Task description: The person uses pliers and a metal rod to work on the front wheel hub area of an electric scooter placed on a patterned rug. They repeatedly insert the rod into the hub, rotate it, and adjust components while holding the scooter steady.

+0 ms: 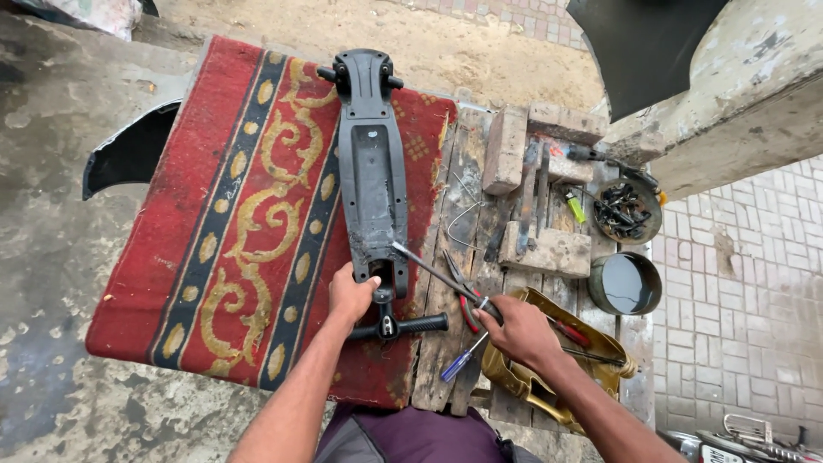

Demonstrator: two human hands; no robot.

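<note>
Both forearms are bare, with no sleeves, gloves, rings or watch showing on the left hand (350, 297) or the right hand (519, 331). A dark purple garment covers the lap at the bottom edge.

My left hand (350, 296) covers the near end of the black scooter deck (374, 171), so I cannot tell what my fingers touch there. My right hand (523, 330) hides the handle of the long screwdriver (433, 273) and part of the red-handled pliers (467, 309). The pieces in the small bowl (627, 212) are too small to make out. The black panel (643, 43) is cut off by the top edge.
</note>
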